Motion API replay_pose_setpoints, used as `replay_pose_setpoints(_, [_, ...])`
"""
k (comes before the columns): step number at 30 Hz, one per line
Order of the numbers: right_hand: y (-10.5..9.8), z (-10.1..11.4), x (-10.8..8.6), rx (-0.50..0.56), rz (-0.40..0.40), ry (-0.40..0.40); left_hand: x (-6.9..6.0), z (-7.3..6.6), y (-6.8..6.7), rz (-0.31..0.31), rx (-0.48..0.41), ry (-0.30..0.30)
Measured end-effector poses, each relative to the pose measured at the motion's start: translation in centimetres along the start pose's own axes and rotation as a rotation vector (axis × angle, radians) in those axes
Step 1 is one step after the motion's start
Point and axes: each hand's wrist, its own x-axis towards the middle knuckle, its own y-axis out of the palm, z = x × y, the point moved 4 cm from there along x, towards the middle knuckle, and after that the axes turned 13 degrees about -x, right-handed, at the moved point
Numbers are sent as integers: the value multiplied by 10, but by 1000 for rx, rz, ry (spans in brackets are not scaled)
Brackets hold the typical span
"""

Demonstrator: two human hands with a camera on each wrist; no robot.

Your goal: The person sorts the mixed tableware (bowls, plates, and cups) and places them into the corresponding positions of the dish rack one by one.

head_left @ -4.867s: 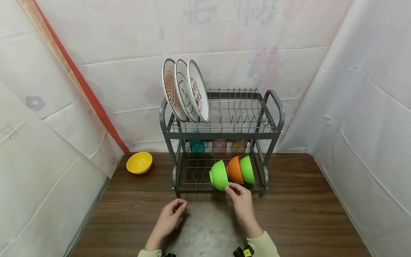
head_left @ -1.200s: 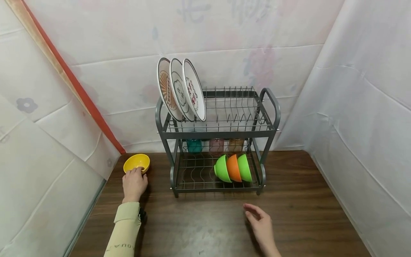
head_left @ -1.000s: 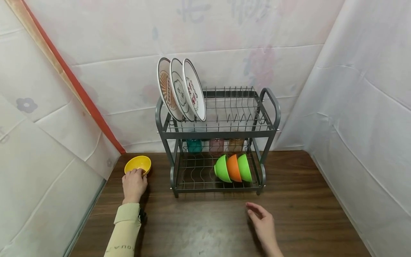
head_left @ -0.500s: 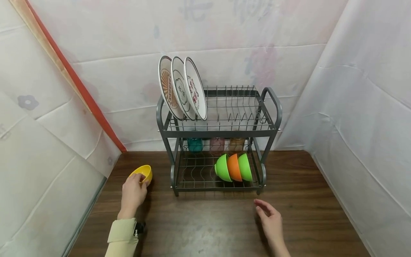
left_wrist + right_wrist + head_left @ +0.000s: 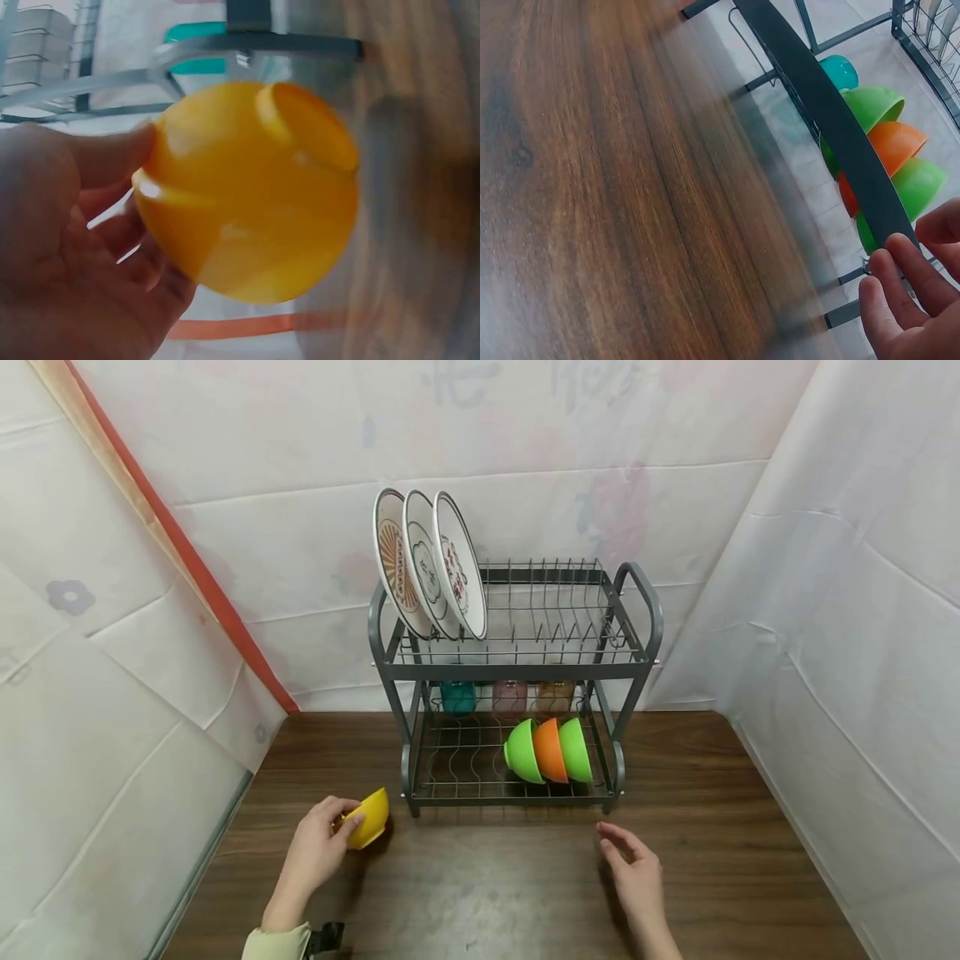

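My left hand (image 5: 318, 847) pinches the rim of a yellow bowl (image 5: 370, 820) between thumb and fingers. The bowl is tilted on its side, left of the dish rack's front corner; the left wrist view shows its underside and foot ring (image 5: 315, 127). My right hand (image 5: 633, 872) holds nothing, fingers loosely bent, over the table in front of the rack's right side. On the lower tier of the dish rack (image 5: 517, 672), a green bowl (image 5: 522, 752), an orange bowl (image 5: 551, 750) and another green bowl (image 5: 576, 750) stand nested on their sides.
Three patterned plates (image 5: 459, 564) stand upright at the left of the upper tier. Behind the bowls are a teal cup (image 5: 458, 697), a pink cup (image 5: 510, 697) and an amber cup (image 5: 556, 696). White cloth (image 5: 847, 610) hangs around the wooden table (image 5: 712, 827).
The left hand has lifted the yellow bowl from the table's back left, tipped it and carried it right and nearer. Earlier, the right hand let go of the left green bowl in the rack.
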Motion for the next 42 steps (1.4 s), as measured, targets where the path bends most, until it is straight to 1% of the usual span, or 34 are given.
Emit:
replay_pose_setpoints(5, [1,3,0,-13,-5,-12,-1,-13,3,104,-120,-37])
replay_pose_setpoints(8, [3,7,-1,-3,6,-19,-3,-19,9,188,-192,-42])
replay_pose_setpoints(10, [6,10,-2,5,24,-24,-4,-23,14,252,-232,-19])
replay_pose_setpoints(13, [12,13,-5,16,57,-30,-6,-29,25,354,-301,46])
replay_pose_setpoints(15, [17,16,-8,32,79,-41,-7,-34,34,418,-349,100])
replay_pose_setpoints(16, [20,17,-9,42,91,-50,-8,-36,39,450,-373,118])
replay_pose_setpoints(18, [26,21,-13,76,128,-86,-9,-42,50,509,-411,142])
replay_pose_setpoints(20, [34,26,-18,118,186,-138,-10,-47,62,561,-438,168])
replay_pose_setpoints(23, [45,33,-25,171,314,-221,-12,-56,80,630,-493,203])
replay_pose_setpoints(25, [51,38,-31,170,407,-271,-14,-61,90,670,-538,229])
replay_pose_setpoints(28, [58,45,-38,102,516,-363,-15,-70,101,715,-594,280])
replay_pose_setpoints(32, [61,52,-43,-25,598,-486,-14,-79,108,754,-612,322])
replay_pose_setpoints(35, [62,55,-45,-68,639,-547,-13,-83,112,772,-608,312])
replay_pose_setpoints(39, [62,59,-48,-79,685,-628,-11,-84,116,780,-610,281])
replay_pose_setpoints(42, [62,62,-50,-73,722,-669,-10,-84,118,770,-609,267])
